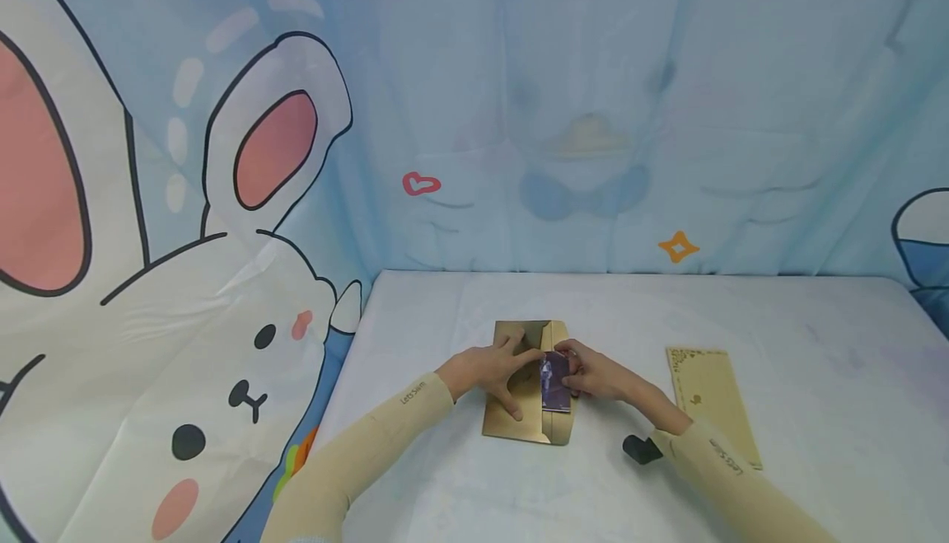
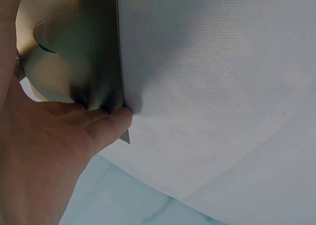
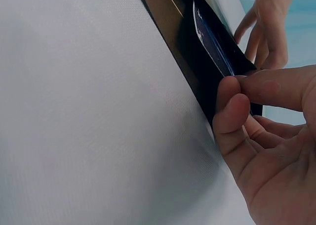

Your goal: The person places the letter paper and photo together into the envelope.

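Over the head camera I see a white, woven-textured tabletop [image 1: 430, 312], its far right corner rounded. Near its middle lies a gold envelope [image 1: 530, 395], flap open to the right. Well apart, farther right, a pale gold rectangle [image 1: 713, 407] with dark ornamental print lies flat, slightly slanted.

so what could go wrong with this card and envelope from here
The dark picture card, pinched by the right hand at the gold envelope's mouth, could catch on the edge and crease. The left hand, spread on the envelope, might press its mouth narrower. The right sleeve, overlapping the patterned gold sheet in the head view, might nudge it.
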`<state>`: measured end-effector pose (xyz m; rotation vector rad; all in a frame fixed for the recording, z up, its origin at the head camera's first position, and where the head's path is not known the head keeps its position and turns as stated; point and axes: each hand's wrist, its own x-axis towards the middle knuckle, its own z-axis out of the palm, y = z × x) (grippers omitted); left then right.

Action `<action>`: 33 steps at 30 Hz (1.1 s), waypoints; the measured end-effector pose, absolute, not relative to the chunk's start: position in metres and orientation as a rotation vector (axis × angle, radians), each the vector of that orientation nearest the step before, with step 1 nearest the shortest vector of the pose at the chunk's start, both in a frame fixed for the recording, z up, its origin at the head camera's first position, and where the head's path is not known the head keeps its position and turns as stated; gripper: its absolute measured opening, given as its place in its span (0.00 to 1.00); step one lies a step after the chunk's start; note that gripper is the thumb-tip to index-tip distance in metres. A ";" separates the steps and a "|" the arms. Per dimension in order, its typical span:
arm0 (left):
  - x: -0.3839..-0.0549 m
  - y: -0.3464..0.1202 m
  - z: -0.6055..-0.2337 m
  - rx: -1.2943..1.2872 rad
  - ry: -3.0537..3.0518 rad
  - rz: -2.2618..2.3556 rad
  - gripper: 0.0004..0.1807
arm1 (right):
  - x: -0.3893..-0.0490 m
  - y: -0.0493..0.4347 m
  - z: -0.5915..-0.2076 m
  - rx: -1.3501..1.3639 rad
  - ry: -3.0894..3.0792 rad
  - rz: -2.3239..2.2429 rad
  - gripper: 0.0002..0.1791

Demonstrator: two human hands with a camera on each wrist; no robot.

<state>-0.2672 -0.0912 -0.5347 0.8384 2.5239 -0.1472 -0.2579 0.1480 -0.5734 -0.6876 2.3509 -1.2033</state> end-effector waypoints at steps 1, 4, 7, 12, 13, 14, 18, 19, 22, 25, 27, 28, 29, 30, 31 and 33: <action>-0.267 -0.091 -0.535 0.836 2.526 -0.149 0.64 | -0.258 0.148 -0.574 -0.688 2.356 -1.196 0.32; -0.267 -0.090 -0.535 0.830 2.530 -0.155 0.64 | -0.259 0.148 -0.574 -0.689 2.366 -1.187 0.32; -0.267 -0.090 -0.534 0.825 2.527 -0.152 0.64 | -0.261 0.148 -0.574 -0.697 2.366 -1.191 0.32; -0.267 -0.092 -0.534 0.824 2.520 -0.152 0.65 | -0.263 0.144 -0.574 -0.727 2.362 -1.197 0.32; -0.267 -0.093 -0.533 0.823 2.518 -0.152 0.64 | -0.264 0.143 -0.574 -0.733 2.358 -1.200 0.32; -0.267 -0.093 -0.534 0.822 2.516 -0.155 0.64 | -0.264 0.142 -0.574 -0.734 2.349 -1.208 0.32; -0.266 -0.093 -0.535 0.822 2.514 -0.160 0.64 | -0.263 0.137 -0.574 -0.697 2.331 -1.215 0.32; -0.266 -0.093 -0.535 0.825 2.514 -0.161 0.64 | -0.263 0.136 -0.574 -0.681 2.331 -1.210 0.32; -0.266 -0.093 -0.536 0.835 2.519 -0.168 0.64 | -0.263 0.135 -0.574 -0.653 2.339 -1.197 0.32; -0.267 -0.093 -0.537 0.839 2.522 -0.169 0.64 | -0.263 0.135 -0.574 -0.650 2.347 -1.192 0.32; -0.268 -0.092 -0.538 0.837 2.522 -0.160 0.64 | -0.263 0.135 -0.574 -0.648 2.351 -1.185 0.31; -0.268 -0.092 -0.538 0.835 2.521 -0.155 0.64 | -0.263 0.134 -0.574 -0.644 2.354 -1.182 0.31; -0.268 -0.092 -0.538 0.835 2.521 -0.152 0.64 | -0.263 0.133 -0.574 -0.641 2.357 -1.177 0.30; -0.268 -0.092 -0.539 0.836 2.521 -0.151 0.64 | -0.262 0.133 -0.573 -0.640 2.359 -1.173 0.30; -0.268 -0.092 -0.539 0.836 2.521 -0.149 0.64 | -0.262 0.132 -0.572 -0.639 2.358 -1.173 0.30; -0.268 -0.091 -0.539 0.838 2.524 -0.152 0.64 | -0.262 0.131 -0.571 -0.621 2.366 -1.173 0.29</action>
